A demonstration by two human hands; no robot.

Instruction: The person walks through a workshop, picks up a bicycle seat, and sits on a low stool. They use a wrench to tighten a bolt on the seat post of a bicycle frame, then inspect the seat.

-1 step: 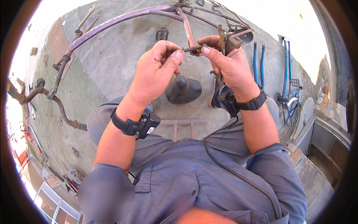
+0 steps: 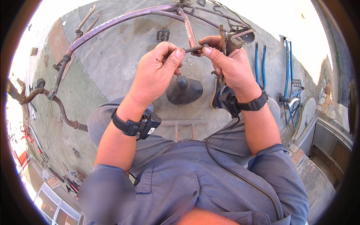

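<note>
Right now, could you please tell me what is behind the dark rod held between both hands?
The lower part of the reddish frame tube and grey floor show behind the rod. What the left hand and right hand cover cannot be seen.

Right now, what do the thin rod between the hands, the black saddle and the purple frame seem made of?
The thin rod: probably metal, dull dark brown, as if rusted.
The black saddle: perhaps plastic or vinyl, smooth with a faint sheen.
The purple frame: likely metal tubing, painted; the coat shows glossy highlights.
</note>
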